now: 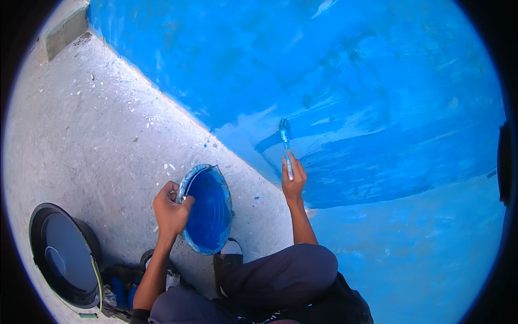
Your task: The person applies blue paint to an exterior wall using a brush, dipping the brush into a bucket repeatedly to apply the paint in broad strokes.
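My right hand (pixel 294 180) is closed round the handle of a paintbrush (pixel 285 135) smeared with blue and white paint. Its bristles rest against the blue-painted wall (pixel 377 97), where darker, fresh-looking strokes lie beside a paler patch. With my left hand (pixel 174 208) I grip the rim of a paint bucket (pixel 208 210), fingers and thumb pinched over its edge. The bucket is tilted so its blue inside shows; paint is crusted round the rim. How much paint it holds I cannot tell.
A black tub (pixel 67 256) of greyish liquid stands at the lower left, beside a dark plastic bag (pixel 116 283) with blue things in it. Pale concrete floor (pixel 118 146) with white paint flecks runs along the wall. A concrete block (pixel 66 35) sits at the far left. My bent knee is close below.
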`<state>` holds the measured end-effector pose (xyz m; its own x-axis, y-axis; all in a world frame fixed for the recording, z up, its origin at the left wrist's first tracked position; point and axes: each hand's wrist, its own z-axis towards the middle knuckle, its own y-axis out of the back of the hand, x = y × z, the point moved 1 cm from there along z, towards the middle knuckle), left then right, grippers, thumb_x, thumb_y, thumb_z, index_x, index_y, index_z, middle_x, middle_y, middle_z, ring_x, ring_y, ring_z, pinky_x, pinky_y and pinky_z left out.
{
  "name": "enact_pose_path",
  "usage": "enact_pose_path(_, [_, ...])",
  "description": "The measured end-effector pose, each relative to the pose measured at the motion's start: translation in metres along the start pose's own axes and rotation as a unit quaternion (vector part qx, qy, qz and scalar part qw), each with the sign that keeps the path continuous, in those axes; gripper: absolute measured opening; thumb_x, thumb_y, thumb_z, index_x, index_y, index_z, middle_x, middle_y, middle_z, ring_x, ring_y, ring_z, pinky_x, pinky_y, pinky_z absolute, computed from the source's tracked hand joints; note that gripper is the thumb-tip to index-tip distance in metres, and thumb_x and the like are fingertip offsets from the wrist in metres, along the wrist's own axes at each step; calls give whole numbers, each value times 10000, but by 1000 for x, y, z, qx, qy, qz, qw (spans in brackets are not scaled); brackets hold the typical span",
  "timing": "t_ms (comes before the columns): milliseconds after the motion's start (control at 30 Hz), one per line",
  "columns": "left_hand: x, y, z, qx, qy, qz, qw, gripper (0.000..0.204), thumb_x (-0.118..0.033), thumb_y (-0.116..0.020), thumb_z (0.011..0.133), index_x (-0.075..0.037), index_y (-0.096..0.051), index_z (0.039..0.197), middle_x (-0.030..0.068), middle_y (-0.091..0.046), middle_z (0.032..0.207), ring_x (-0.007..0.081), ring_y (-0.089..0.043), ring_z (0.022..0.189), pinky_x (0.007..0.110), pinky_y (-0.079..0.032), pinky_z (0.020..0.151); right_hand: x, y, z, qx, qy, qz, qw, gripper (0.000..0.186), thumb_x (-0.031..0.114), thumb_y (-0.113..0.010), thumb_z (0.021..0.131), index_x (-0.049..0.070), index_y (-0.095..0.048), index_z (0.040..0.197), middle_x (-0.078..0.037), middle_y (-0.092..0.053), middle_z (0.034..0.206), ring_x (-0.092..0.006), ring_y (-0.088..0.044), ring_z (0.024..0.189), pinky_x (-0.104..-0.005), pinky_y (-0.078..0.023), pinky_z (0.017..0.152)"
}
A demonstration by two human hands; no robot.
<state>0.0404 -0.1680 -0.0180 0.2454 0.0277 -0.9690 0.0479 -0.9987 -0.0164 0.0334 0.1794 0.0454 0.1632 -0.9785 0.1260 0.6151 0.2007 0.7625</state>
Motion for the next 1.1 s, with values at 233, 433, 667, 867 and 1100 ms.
enact_pose_path(233, [5, 12, -1, -16, 12, -18, 1000, 193, -38, -682, 685, -44, -502, 752, 18, -545, 527, 56, -441, 450, 249, -321, 442, 33, 40, 76, 62, -150, 100, 982, 279, 159, -615, 967, 5, -659, 1196, -136, -724, 951, -171, -681, 769, -291, -512, 583])
enact_pose_path(433, [-2, 2, 0, -8, 10, -9, 1000, 195, -49, -688, 678, -45, -508, 755, 20, -547, 528, 66, -437, 439, 252, -324, 442, 58, 105, 138, -268, -25, 38, 962, 285, 81, -573, 976, -10, -620, 1242, -95, -734, 957, -95, -624, 701, -262, -469, 521])
enact_pose_path(667, [-3, 0, 2, -4, 2, 10, 1000, 185, -54, -693, 667, -39, -520, 732, 20, -546, 532, 65, -442, 451, 256, -331, 448, 39, 18, 75, -124, 56, -12, 991, 292, 92, -602, 964, -17, -624, 1234, -121, -713, 908, -133, -549, 638, -295, -420, 524])
enact_pose_path(867, [-10, 0, 1, -1, 12, -12, 1000, 192, -58, -696, 674, -42, -516, 740, 4, -527, 532, 54, -421, 466, 252, -319, 453, 38, -31, 38, 62, -42, 81, 994, 296, 112, -651, 931, 28, -647, 1215, -165, -688, 884, -260, -657, 773, -388, -501, 650])
enact_pose_path(1100, [-4, 9, -1, -21, 15, 8, 1000, 195, -48, -691, 680, -44, -506, 741, 1, -521, 531, 51, -416, 468, 251, -315, 451, 58, 15, 98, -55, -120, 156, 979, 302, 159, -574, 989, -15, -629, 1230, -116, -731, 912, -124, -667, 719, -262, -518, 538])
